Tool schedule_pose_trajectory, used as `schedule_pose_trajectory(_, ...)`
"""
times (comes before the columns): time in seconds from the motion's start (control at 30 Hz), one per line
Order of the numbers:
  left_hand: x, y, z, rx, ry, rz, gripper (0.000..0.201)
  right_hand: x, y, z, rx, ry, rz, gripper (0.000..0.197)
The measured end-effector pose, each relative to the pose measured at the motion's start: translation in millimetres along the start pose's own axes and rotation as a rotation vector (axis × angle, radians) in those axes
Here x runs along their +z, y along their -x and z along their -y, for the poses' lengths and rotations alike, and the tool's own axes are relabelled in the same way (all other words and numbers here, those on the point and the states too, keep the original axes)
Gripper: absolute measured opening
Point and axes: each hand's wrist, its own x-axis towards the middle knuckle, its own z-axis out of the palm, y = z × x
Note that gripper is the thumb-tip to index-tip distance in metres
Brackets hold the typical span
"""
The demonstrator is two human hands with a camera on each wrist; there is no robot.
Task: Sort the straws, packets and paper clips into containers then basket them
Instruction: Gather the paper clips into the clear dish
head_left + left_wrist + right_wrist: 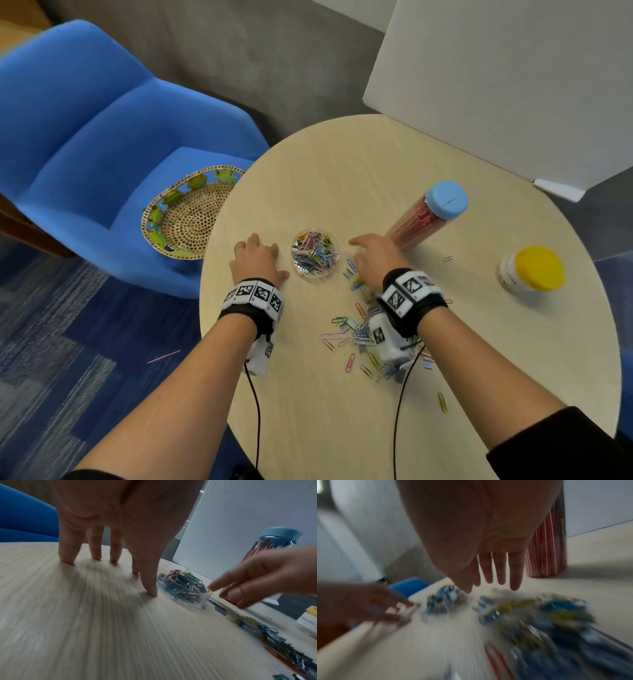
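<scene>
A small clear round dish [315,254] heaped with coloured paper clips sits on the pale wooden round table [342,164]. The left hand [257,261] rests beside it, fingertips [67,559] spread on the wood. The right hand [375,257] hovers on its other side, fingers loose and empty, over scattered loose clips [356,334].

Right wrist view: paper clips [539,622] smeared by motion blur.
Loose clips under right hand [375,257]: partly hidden.
Basket [185,219]: near rim behind desk [342,411].
</scene>
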Motion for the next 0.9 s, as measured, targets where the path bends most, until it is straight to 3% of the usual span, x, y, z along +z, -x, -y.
schedule_pose_trajectory(0.07,-2,1,1,0.011,-0.003,0.005,0.057,23,23,-6,-0.108,0.166,0.131,0.046)
schedule_pose_trajectory(0.2,-5,6,0,0.018,0.004,-0.006,0.052,55,64,-34,-0.253,0.322,0.189,0.063)
schedule_pose_trajectory(0.27,-1,14,-5,-0.015,-0.025,-0.018,0.041,51,79,-51,-0.285,0.323,0.161,0.051)
schedule_pose_trajectory(0.33,9,29,-12,-0.054,-0.069,0.052,0.04,37,88,-66,-0.267,0.246,0.067,0.035)
schedule_pose_trajectory(0.43,31,56,-29,-0.034,-0.125,0.164,0.05,8,86,-95,-0.097,0.073,-0.119,0.028)
schedule_pose_trajectory(0.5,40,71,-44,0.024,-0.163,0.172,0.044,-7,68,-119,0.059,0.041,-0.176,0.035)
schedule_pose_trajectory(0.57,43,83,-63,0.091,-0.128,0.16,0.035,-14,47,-139,0.2,0.046,-0.133,0.045)
schedule_pose_trajectory(0.63,46,91,-81,0.198,-0.052,0.114,0.033,-11,32,-156,0.25,0.059,-0.047,0.053)
schedule_pose_trajectory(0.77,57,94,-117,0.497,0.011,0.101,0.07,0,40,-159,0.2,0.072,-0.017,0.068)
schedule_pose_trajectory(0.83,66,93,-134,0.564,-0.082,0.09,0.091,2,55,-151,0.174,0.09,0.011,0.072)
schedule_pose_trajectory(0.9,73,92,-148,0.58,-0.151,0.096,0.099,6,72,-146,0.167,0.083,0.044,0.073)
